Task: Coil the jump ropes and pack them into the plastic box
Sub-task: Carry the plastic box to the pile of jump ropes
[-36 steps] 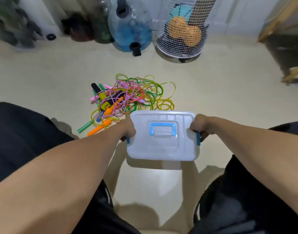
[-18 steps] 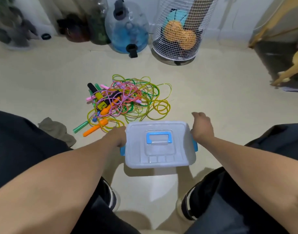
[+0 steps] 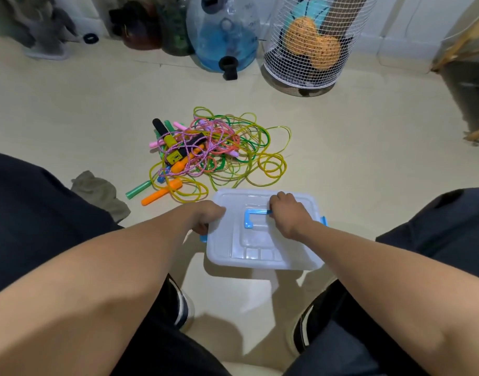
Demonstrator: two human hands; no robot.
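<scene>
Hands hold the plastic box [image 3: 262,251]: left hand [image 3: 205,217] grips its left edge, right hand [image 3: 288,213] grips the blue lid handle [image 3: 253,217]. Tangled jump ropes [image 3: 211,153] lie just past its far edge, with bare floor [image 3: 368,158] to the right.

both hands [image 3: 209,216] [image 3: 288,213] on lidded plastic box [image 3: 262,253], tangled jump ropes [image 3: 219,150] beyond

The box [image 3: 262,251] is translucent white plastic, smooth and glossy, with a blue plastic handle [image 3: 253,217]. The ropes [image 3: 227,150] are glossy plastic cord. The floor [image 3: 355,147] is smooth, slightly glossy. The basket [image 3: 308,42] is white wire mesh.
</scene>
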